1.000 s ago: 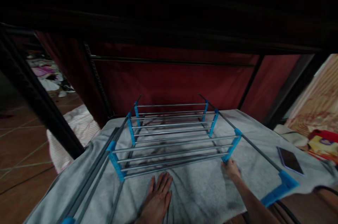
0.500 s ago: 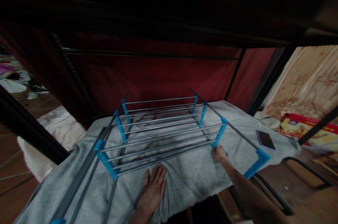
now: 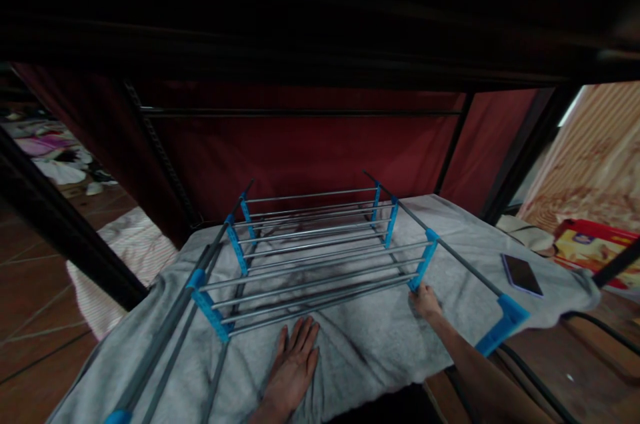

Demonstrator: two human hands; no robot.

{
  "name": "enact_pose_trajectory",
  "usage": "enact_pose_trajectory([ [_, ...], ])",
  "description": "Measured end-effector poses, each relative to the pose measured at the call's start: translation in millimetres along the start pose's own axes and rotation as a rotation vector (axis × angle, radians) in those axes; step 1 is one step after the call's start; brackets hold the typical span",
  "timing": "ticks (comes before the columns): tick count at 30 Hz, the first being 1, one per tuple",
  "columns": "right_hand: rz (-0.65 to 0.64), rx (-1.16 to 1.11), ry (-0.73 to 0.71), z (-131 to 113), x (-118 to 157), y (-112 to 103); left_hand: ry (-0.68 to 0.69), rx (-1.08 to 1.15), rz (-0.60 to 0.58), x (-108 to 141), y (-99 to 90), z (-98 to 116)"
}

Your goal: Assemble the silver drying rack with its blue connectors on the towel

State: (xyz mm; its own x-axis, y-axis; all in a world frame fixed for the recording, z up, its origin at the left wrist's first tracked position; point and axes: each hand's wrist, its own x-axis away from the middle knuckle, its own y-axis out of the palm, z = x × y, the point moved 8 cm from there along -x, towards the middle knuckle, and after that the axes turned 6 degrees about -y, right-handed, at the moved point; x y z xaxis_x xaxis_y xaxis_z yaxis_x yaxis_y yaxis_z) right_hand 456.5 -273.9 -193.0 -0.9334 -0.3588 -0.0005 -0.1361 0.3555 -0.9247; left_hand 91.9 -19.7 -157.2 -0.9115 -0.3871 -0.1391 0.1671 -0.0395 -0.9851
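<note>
A rack (image 3: 320, 268) of thin grey metal tubes and blue plastic brackets lies on a grey blanket (image 3: 370, 344). My left hand (image 3: 294, 365) rests flat on the blanket, fingers stretched out, just in front of the nearest crossbar. At the near right corner, my right hand (image 3: 427, 301) is closed around the low end of a blue bracket (image 3: 426, 261), its fingers partly hidden. A blue end piece (image 3: 505, 324) on the right side tube sits beside my right forearm. Another tube (image 3: 170, 344) runs toward me on the left.
A phone (image 3: 521, 275) lies on the blanket at right. Dark metal posts (image 3: 70, 237) and a low dark frame overhead surround the surface. Red cloth (image 3: 310, 151) hangs behind. A red and yellow package (image 3: 593, 251) stands at far right, and striped fabric (image 3: 125, 257) is at left.
The view has turned slightly left, so everything sits a little farther right in the picture. Both hands keep their places relative to the rack.
</note>
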Motion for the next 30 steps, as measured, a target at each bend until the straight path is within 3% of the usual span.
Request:
enact_pose_trajectory([
  [4,0.023,0.003,-0.026,0.9,1.0,-0.7,0.001,0.011,-0.003,0.4,-2.6,1.7],
  [18,0.104,0.006,-0.112,-9.5,17.1,-12.7,0.057,-0.021,0.168,4.7,-10.9,1.4],
  [22,0.097,-0.019,-0.132,-7.3,17.8,-10.8,0.086,-0.002,0.228,13.0,-22.8,1.1],
  [26,0.088,-0.019,-0.106,-9.7,24.4,-5.8,0.146,-0.002,0.197,27.9,-33.0,7.3],
  [30,0.111,-0.04,-0.067,-24.4,44.9,-11.1,0.253,-0.028,0.175,38.4,-69.8,27.6],
])
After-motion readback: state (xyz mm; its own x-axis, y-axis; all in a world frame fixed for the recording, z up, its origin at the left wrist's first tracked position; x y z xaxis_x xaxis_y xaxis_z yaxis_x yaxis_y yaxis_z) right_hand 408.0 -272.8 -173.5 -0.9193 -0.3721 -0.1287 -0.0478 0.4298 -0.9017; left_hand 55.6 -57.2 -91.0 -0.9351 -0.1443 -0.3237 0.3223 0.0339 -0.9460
